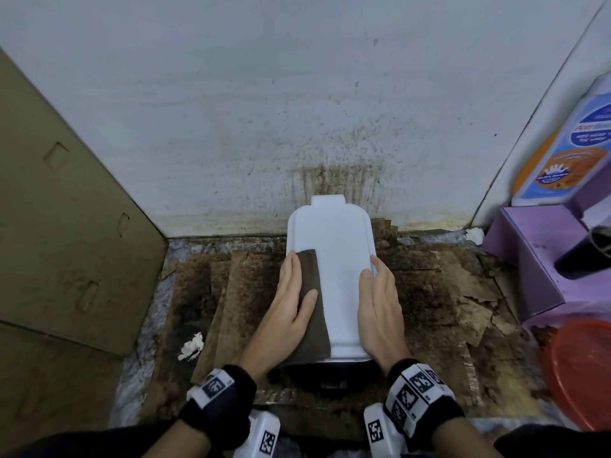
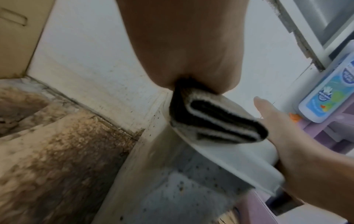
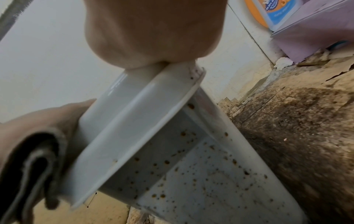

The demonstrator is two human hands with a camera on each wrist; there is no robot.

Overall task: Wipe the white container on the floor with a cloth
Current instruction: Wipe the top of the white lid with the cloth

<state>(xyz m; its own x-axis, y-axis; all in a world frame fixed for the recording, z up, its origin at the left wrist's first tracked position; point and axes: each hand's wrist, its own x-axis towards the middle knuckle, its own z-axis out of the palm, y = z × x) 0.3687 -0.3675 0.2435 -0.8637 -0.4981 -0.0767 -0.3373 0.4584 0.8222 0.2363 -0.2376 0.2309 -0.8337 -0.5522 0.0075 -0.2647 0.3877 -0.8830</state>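
A white container [image 1: 334,259] with a flat lid stands on the floor against the wall; its speckled side [image 3: 191,174] shows in the right wrist view. A folded brown cloth [image 1: 314,302] lies along the left part of the lid. My left hand [image 1: 299,279] presses flat on the cloth, fingers straight along the lid's left edge and thumb on top. From the left wrist the folded cloth [image 2: 220,121] sticks out from under the palm. My right hand [image 1: 372,272] rests with straight fingers on the lid's right edge, holding nothing.
A large cardboard box [image 1: 66,226] stands on the left. On the right are a purple box [image 1: 529,259], a blue-and-white bottle [image 1: 568,143] and a red basin [image 1: 582,368]. Stained cardboard sheets [image 1: 429,292] cover the floor; a crumpled tissue [image 1: 191,347] lies at left.
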